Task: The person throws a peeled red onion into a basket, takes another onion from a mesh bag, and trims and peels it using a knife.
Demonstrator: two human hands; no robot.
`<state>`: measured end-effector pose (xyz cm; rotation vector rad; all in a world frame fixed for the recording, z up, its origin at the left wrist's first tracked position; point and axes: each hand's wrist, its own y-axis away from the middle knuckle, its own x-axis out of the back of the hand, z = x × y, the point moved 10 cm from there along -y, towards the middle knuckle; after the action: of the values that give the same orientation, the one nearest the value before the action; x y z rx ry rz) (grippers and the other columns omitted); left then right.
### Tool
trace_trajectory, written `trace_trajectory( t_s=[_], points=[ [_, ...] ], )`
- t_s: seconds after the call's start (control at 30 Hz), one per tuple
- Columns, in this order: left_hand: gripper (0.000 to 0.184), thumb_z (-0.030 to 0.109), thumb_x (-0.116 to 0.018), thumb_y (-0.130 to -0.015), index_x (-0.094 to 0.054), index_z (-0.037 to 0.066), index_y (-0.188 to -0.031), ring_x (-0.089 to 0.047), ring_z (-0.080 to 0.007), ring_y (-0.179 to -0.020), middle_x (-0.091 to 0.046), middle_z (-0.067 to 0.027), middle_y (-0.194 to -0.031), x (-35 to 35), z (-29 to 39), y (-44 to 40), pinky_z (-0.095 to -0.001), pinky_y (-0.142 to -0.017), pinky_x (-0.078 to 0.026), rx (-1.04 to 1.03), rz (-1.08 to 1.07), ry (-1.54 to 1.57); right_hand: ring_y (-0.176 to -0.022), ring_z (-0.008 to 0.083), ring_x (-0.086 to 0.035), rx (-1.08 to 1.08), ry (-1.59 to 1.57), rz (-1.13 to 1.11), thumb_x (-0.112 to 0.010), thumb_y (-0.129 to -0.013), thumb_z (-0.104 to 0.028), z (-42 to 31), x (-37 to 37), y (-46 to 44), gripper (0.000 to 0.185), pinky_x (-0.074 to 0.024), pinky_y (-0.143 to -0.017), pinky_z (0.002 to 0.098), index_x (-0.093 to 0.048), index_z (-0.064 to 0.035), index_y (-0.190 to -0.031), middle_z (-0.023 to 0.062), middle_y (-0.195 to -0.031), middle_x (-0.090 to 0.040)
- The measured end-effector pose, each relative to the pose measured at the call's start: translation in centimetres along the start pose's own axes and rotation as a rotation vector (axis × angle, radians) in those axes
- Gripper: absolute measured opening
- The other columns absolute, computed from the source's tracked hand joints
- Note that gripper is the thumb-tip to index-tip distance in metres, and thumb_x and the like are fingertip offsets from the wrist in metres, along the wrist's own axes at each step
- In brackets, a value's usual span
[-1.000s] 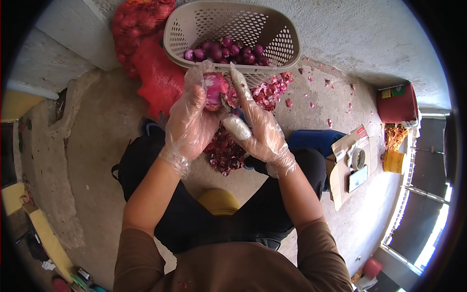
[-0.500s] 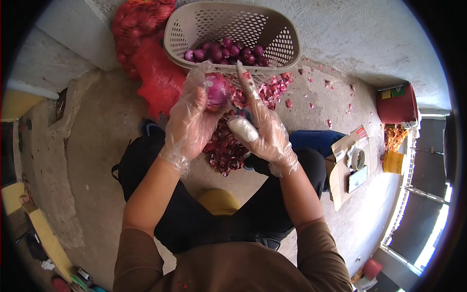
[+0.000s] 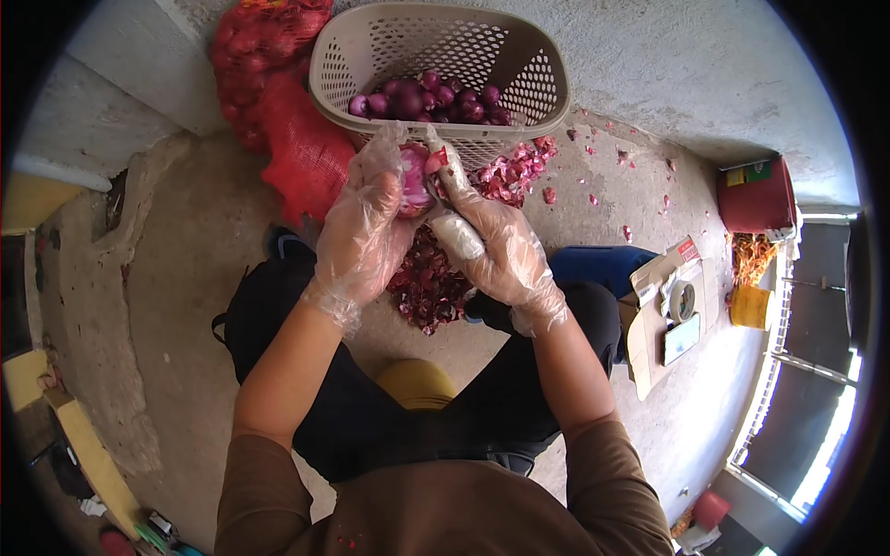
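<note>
In a clear plastic glove, my left hand (image 3: 363, 236) is wrapped round a red onion (image 3: 413, 183) with pink and white skin. My right hand (image 3: 501, 246), also gloved, is bent close to the onion's right side, its index finger and thumb wrapped in white. A small dark blade-like edge shows between the hands, but its handle is hidden in the right fingers. A bit of red peel (image 3: 436, 161) sits at the right index fingertip. Below the hands lies a pile of dark red onion skins (image 3: 428, 287).
Beyond the hands stands a beige basket (image 3: 324, 69) holding purple onions (image 3: 436, 97). Red mesh sacks (image 3: 301, 144) lean left of it. Rightward are a blue container (image 3: 593, 267), cardboard (image 3: 644, 347) with a tape roll (image 3: 682, 301) and phone (image 3: 681, 339), and a red bucket (image 3: 756, 196).
My right hand, which had moved off to the right, has come back to the onion. The onion has turned in my left hand, and red peel now shows by the right index fingertip.
</note>
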<state>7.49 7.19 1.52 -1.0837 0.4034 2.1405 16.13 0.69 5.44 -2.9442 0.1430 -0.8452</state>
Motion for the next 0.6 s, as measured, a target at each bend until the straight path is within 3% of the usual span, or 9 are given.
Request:
trace_trajectory(
  t_s=[0.03, 0.13, 0.3, 0.5, 0.6],
  points=[
    [0.053, 0.029, -0.064, -0.096, -0.039, 0.010, -0.139, -0.049, -0.0214, -0.127, -0.050, -0.0056, -0.134, 0.1, -0.1, 0.0, -0.0468, -0.110, -0.038, 0.006, 0.007, 0.002, -0.070, 0.0266, -0.066, -0.010, -0.014, -0.004, -0.059, -0.096, -0.020, 0.0, 0.1, 0.0, 0.056, -0.0516, -0.074, 0.0348, -0.042, -0.0026, -0.147, 0.0191, -0.087, -0.066],
    [0.055, 0.030, -0.065, -0.095, -0.040, 0.010, -0.140, -0.050, -0.0219, -0.126, -0.052, -0.0060, -0.134, 0.0, -0.1, 0.0, -0.0464, -0.109, -0.041, 0.019, 0.016, 0.013, -0.102, 0.0437, -0.063, -0.082, -0.108, -0.006, -0.058, -0.097, -0.021, 0.3, 0.2, 0.1, 0.053, -0.0519, -0.087, 0.0440, -0.044, -0.0045, -0.145, 0.0267, -0.116, -0.064],
    [0.057, 0.032, -0.065, -0.094, -0.043, 0.009, -0.142, -0.053, -0.0222, -0.124, -0.053, -0.0062, -0.135, -1.0, 0.2, -0.2, -0.0459, -0.106, -0.046, 0.029, -0.005, 0.040, -0.120, 0.0399, -0.057, -0.039, -0.129, 0.057, -0.057, -0.098, -0.020, 0.9, 0.8, 0.0, 0.051, -0.0479, -0.098, 0.0389, -0.045, -0.0051, -0.145, 0.0238, -0.134, -0.056],
    [0.056, 0.035, -0.063, -0.095, -0.043, 0.009, -0.140, -0.053, -0.0216, -0.124, -0.054, -0.0058, -0.134, -1.1, 0.2, -0.3, -0.0467, -0.106, -0.046, 0.055, -0.014, 0.024, -0.126, 0.0369, -0.055, -0.117, -0.168, 0.082, -0.057, -0.098, -0.022, 1.7, 1.0, 0.1, 0.052, -0.0457, -0.101, 0.0383, -0.045, -0.0060, -0.146, 0.0248, -0.136, -0.056],
    [0.055, 0.037, -0.063, -0.095, -0.044, 0.009, -0.139, -0.055, -0.0222, -0.121, -0.055, -0.0061, -0.132, -1.4, 0.4, -0.2, -0.0469, -0.104, -0.048, 0.038, -0.004, -0.001, -0.117, 0.0320, -0.062, -0.049, -0.094, 0.152, -0.057, -0.098, -0.023, 1.5, 1.6, 0.0, 0.053, -0.0476, -0.098, 0.0372, -0.044, -0.0074, -0.147, 0.0245, -0.131, -0.060]
  ],
)
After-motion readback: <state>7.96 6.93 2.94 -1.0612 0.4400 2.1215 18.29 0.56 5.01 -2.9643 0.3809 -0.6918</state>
